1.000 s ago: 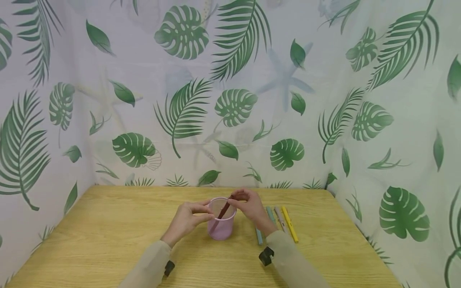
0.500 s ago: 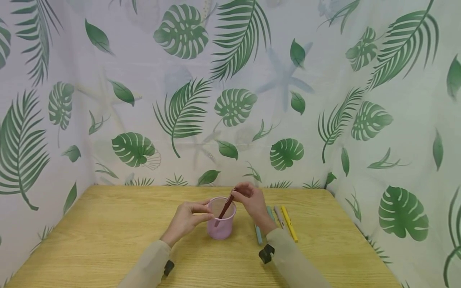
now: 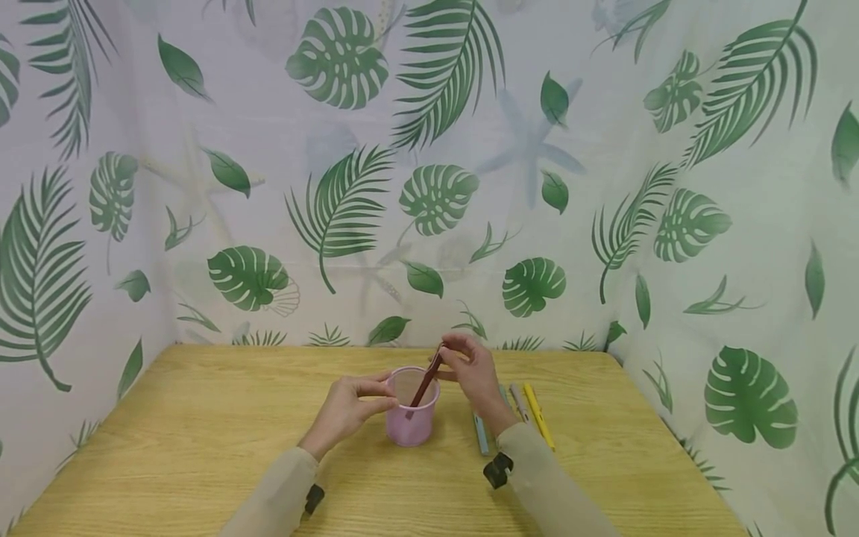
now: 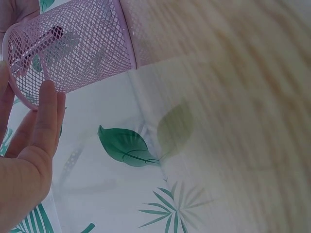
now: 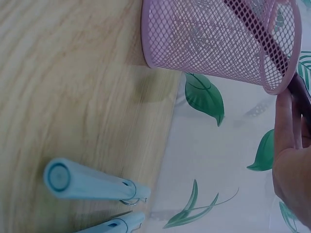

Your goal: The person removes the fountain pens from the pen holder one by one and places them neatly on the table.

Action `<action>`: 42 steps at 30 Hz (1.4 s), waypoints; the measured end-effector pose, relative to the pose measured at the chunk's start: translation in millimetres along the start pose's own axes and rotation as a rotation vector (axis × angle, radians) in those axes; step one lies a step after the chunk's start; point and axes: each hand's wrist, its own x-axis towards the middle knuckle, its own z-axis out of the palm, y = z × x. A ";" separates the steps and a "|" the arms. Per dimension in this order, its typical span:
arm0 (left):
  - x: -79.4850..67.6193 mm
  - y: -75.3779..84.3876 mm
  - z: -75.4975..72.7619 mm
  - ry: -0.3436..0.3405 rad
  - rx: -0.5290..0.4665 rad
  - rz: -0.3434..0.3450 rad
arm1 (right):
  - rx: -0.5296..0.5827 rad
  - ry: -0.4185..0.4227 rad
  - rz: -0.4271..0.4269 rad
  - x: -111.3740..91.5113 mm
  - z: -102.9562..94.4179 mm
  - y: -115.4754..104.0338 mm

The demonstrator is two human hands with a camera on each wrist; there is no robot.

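A pink mesh pen holder [image 3: 411, 429] stands upright on the wooden table. My left hand [image 3: 349, 410] holds its rim from the left, thumb in front and fingers behind. Above the right side of the rim, my right hand [image 3: 473, 377] pinches the upper end of a dark red pen [image 3: 426, 386]. The pen slants down to the left, its lower part inside the holder. Through the mesh in the right wrist view, the dark pen [image 5: 265, 41] crosses the holder's mouth. The left wrist view shows my left fingers [image 4: 46, 116] against the mesh near the rim.
Right of the holder lie a yellow pen [image 3: 540, 418], a grey pen [image 3: 520, 404] and a light blue pen [image 3: 481, 436], with another bluish pen [image 3: 503, 394] partly behind my right wrist. A leaf-printed cloth [image 3: 376, 313] hangs behind the wooden table [image 3: 221, 418].
My right hand has risen and shifted slightly right, drawing the dark red pen partway up out of the holder. My left hand and the holder have stayed in place.
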 end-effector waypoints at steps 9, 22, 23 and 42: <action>4.5 0.2 1.1 0.010 -0.030 0.015 | 0.045 0.001 -0.040 5.7 -7.4 -9.3; 2.2 2.2 -0.8 0.000 -0.012 0.006 | 0.067 0.013 -0.062 11.0 -16.9 -22.7; 1.7 1.9 -0.8 -0.001 -0.009 0.007 | 0.071 0.016 -0.065 11.4 -17.7 -22.8; -7.9 25.6 -3.0 -0.012 -0.044 -0.007 | 0.076 0.099 -0.012 9.6 -32.1 -32.3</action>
